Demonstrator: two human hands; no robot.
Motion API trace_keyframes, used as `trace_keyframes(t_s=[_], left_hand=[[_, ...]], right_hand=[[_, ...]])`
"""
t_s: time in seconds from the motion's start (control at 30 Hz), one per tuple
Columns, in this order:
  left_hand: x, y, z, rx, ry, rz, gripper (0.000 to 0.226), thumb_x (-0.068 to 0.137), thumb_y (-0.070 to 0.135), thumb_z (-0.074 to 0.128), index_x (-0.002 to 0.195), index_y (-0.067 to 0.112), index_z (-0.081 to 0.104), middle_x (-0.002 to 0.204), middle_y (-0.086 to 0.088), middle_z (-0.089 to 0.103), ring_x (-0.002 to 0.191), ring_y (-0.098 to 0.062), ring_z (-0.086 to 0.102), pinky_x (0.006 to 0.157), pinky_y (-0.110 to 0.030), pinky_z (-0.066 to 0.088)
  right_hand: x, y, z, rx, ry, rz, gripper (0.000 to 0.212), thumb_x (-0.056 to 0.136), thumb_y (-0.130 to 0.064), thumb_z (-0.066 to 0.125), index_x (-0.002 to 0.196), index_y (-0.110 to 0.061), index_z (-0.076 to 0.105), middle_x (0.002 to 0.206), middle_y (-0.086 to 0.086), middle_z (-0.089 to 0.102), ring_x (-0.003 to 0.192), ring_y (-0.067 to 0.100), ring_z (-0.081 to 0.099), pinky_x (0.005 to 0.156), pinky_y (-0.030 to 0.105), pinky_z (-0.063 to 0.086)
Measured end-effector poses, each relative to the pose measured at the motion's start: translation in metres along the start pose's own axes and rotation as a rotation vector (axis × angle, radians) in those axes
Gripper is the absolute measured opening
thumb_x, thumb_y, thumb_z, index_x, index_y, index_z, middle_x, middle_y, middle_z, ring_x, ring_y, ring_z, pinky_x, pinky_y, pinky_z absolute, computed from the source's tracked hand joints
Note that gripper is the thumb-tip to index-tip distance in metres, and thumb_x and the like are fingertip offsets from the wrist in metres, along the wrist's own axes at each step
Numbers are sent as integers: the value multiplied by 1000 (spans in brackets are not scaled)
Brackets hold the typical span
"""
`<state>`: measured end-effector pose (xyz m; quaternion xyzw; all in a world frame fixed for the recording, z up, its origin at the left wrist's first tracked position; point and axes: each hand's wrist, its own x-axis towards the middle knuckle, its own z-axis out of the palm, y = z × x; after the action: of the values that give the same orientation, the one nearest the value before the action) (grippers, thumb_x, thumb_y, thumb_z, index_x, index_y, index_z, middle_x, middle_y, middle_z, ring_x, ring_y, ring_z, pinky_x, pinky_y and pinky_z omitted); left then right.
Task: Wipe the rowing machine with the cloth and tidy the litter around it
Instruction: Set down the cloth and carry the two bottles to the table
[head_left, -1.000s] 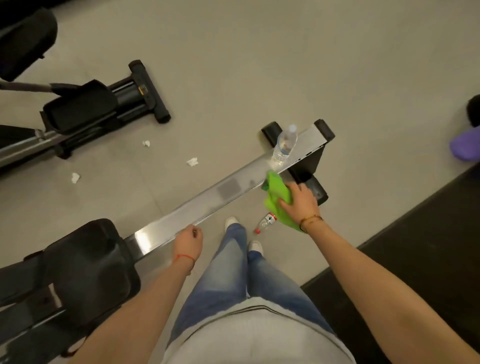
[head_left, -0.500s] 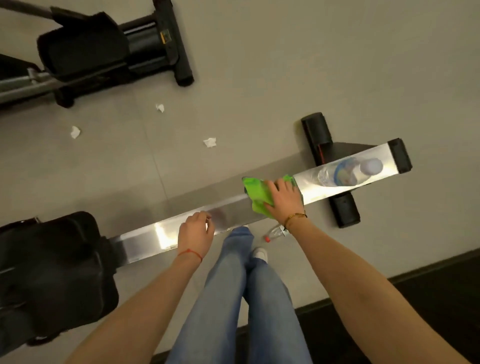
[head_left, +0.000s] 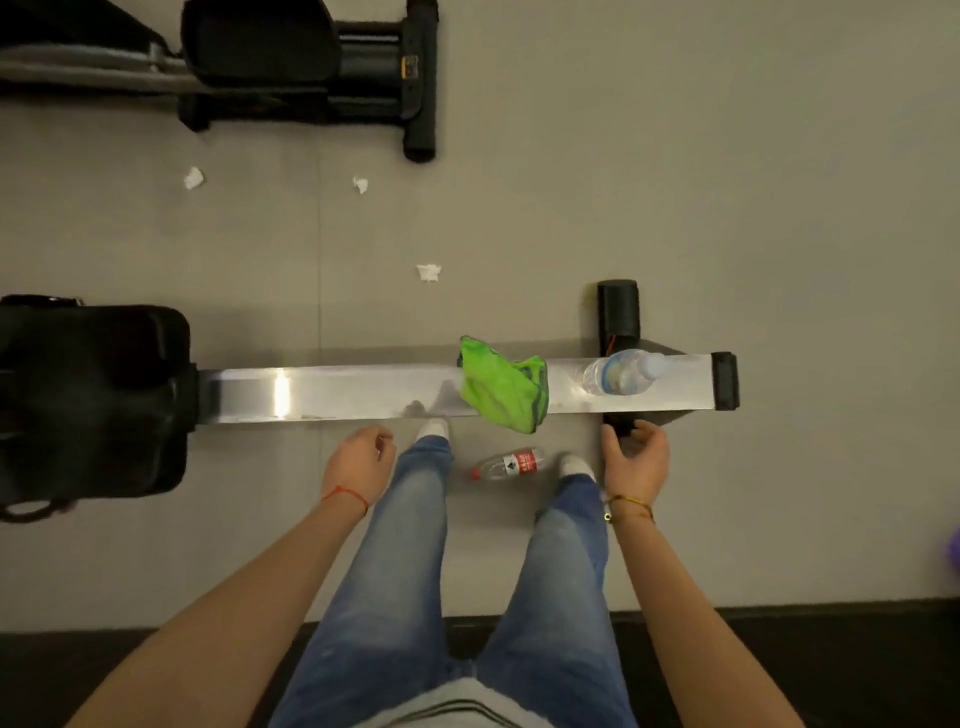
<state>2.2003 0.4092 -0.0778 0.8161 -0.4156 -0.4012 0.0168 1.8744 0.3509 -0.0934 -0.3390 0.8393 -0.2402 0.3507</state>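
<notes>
cloth (head_left: 501, 385) on the rail (head_left: 337, 392), left of an upright bottle (head_left: 621, 372); another bottle (head_left: 508, 463) on the floor (head_left: 779, 208).

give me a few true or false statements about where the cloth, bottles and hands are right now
1. The green cloth lies draped over the rowing machine rail. True.
2. The right hand grips the cloth. False: it holds nothing and is apart from the cloth.
3. A clear bottle sits on the rail near its end cap. True.
4. The red-labelled bottle stands upright on the rail. False: it lies on the floor between the feet.
5. The left hand holds a paper scrap. False: it holds nothing.
</notes>
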Motion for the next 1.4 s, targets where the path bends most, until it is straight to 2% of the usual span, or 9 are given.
trace_keyframes(t_s=[0.2,0.47,0.73,0.83,0.9,1.0,1.13,1.23,1.4], left_hand=[[-72,39,82,-251,172,-221,20,91,17,52,102,6,65,99,-22,69,90,-36,65,81,-40,54],[-131,77,194,-408,223,-457,19,91,18,52,99,7,65,100,-21,69,92,-36,65,80,-36,50],[-132,81,243,-599,304,-613,23,93,19,49,106,9,64,103,-14,70,90,-30,64,79,-31,50],[-126,79,252,-681,330,-677,22,94,20,49,107,10,64,104,-12,69,91,-28,64,79,-30,50],[-119,74,261,-734,354,-710,23,94,20,48,108,10,64,105,-13,69,92,-29,64,80,-31,51],[-101,62,282,-798,370,-762,24,94,21,49,110,10,63,106,-14,68,94,-29,64,80,-32,52],[-65,36,331,-885,355,-856,24,93,24,51,111,11,61,109,-13,68,98,-30,64,84,-34,53],[-31,15,379,-931,325,-909,30,92,28,51,116,12,58,114,-12,66,102,-30,63,86,-35,53],[43,-25,471,-983,252,-959,40,91,33,54,125,12,53,122,-11,62,113,-29,59,94,-37,50]], right_hand=[[77,-3,-52,-192,-346,-254,79,73,-30,79,138,-15,37,135,7,47,123,25,47,106,44,40],[136,-18,-30,-350,-641,-503,86,66,-35,82,137,-13,39,137,7,47,125,24,47,107,41,39],[115,-35,-7,-257,-764,-616,64,77,-28,77,130,-12,44,110,-7,54,100,11,54,72,-5,34],[95,-33,-7,-259,-823,-734,61,70,-41,73,121,-19,48,106,-4,63,96,9,61,84,12,46],[81,-25,-4,-295,-914,-817,50,70,-36,75,111,-22,51,101,-5,64,91,4,61,84,24,50],[58,-1,14,-396,-1090,-938,57,66,-40,73,112,-14,53,103,2,62,93,10,59,84,24,49],[52,55,63,-586,-1303,-966,57,66,-37,78,112,-20,48,101,2,61,95,19,60,82,30,49],[69,102,109,-741,-1346,-935,54,68,-34,80,110,-20,48,95,-1,63,87,16,61,75,22,47],[120,177,193,-960,-1286,-886,52,70,-45,75,105,-24,43,89,-4,62,80,19,63,73,34,54]])
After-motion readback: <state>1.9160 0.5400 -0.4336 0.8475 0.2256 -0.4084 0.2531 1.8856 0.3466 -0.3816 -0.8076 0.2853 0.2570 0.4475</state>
